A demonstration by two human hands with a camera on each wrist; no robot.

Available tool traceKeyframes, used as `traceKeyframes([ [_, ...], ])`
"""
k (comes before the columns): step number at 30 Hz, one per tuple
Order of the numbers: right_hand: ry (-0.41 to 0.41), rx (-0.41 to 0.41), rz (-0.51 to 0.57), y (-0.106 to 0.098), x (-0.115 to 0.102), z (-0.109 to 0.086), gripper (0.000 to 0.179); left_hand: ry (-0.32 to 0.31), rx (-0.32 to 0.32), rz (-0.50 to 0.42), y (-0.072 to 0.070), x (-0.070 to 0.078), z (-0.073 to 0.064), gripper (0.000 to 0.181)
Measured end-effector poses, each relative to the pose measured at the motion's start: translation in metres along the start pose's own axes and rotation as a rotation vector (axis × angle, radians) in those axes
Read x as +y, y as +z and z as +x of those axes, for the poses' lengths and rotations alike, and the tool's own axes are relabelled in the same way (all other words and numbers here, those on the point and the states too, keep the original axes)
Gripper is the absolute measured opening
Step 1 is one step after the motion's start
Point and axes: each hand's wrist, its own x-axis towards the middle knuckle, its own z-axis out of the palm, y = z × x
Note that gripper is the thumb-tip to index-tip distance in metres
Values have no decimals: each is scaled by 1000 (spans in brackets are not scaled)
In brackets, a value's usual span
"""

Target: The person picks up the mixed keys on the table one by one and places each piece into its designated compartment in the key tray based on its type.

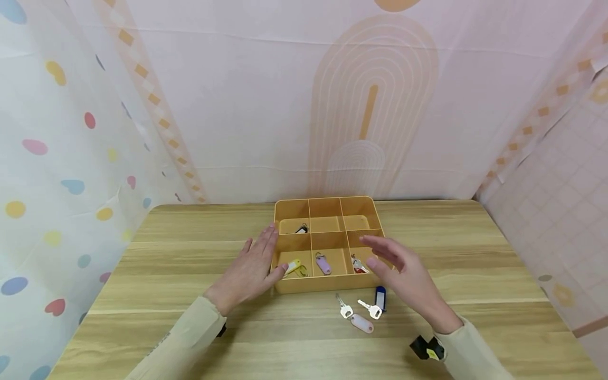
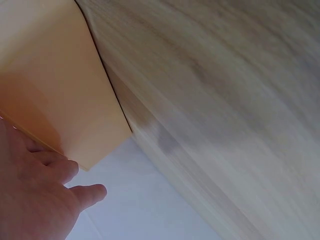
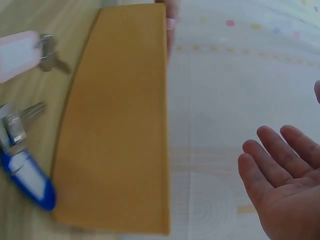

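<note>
My left hand [image 1: 249, 272] rests along the left wall of an orange divided box [image 1: 328, 284], its fingers fairly straight. Above the box's right side hovers my right hand [image 1: 408, 272], fingers spread from the thumb, holding nothing. In the front row lie a yellow key tag [image 1: 293, 265] at left, a lilac key tag [image 1: 323, 265] in the middle, and a key with a red tag [image 1: 360, 265] at right. A black key tag [image 1: 302, 229] sits in the back left compartment. On the table before the box are a pink-tagged key [image 1: 362, 323] and a blue-tagged key [image 1: 380, 298].
The box stands on a wood-grain table [image 1: 199, 237], near its back edge. A patterned cloth [image 1: 247, 116] hangs behind it. More printed cloth [image 1: 71, 184] covers the left side, and a grid-patterned sheet [image 1: 565, 184] the right.
</note>
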Motion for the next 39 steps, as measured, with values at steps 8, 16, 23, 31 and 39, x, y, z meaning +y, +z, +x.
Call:
traceKeyframes([
  [8, 50, 0, -57, -13, 12, -19, 35, 2, -4, 2, -1, -1, 0, 86],
  [16, 165, -75, -123, -23, 27, -31, 27, 0, -7, 4, -2, -2, 0, 86],
  [23, 193, -207, -108, -28, 48, -37, 27, -4, -5, -3, -1, -3, 0, 84],
  [31, 248, -300, -74, -26, 63, -41, 26, 2, 5, -10, -2, -3, -1, 85],
  [39, 227, -316, -70, -19, 71, -44, 17, -3, -12, 0, -3, -3, -2, 85],
])
